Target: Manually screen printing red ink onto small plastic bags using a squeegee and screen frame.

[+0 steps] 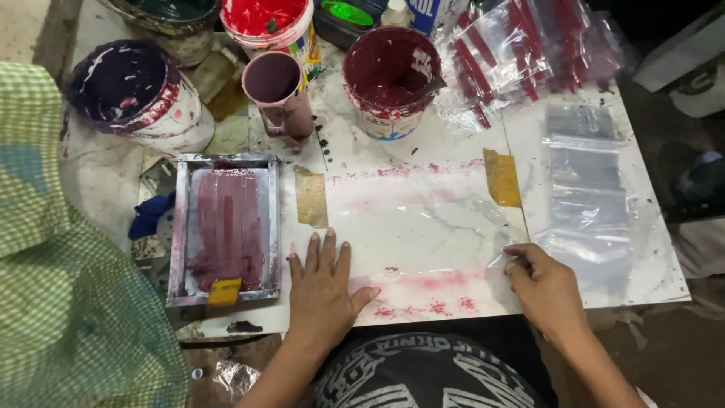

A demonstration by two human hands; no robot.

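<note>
My left hand (322,285) lies flat, fingers spread, on the white marble-patterned board (423,219), just right of a small framed printing screen (226,227) smeared with maroon ink. A yellow squeegee (225,291) rests at the screen's near edge. My right hand (545,283) pinches the corner of a clear plastic bag (585,204) lying on the board's right side. Two strips of brown tape (502,177) stick to the board, with pink ink stains between and below them.
Paint tubs stand along the far edge: a maroon one (389,79), a red one (268,23), a dark purple one (136,94) and a mauve cup (278,91). Printed clear bags (521,53) pile at the back right. A green checked cloth (68,302) fills the left.
</note>
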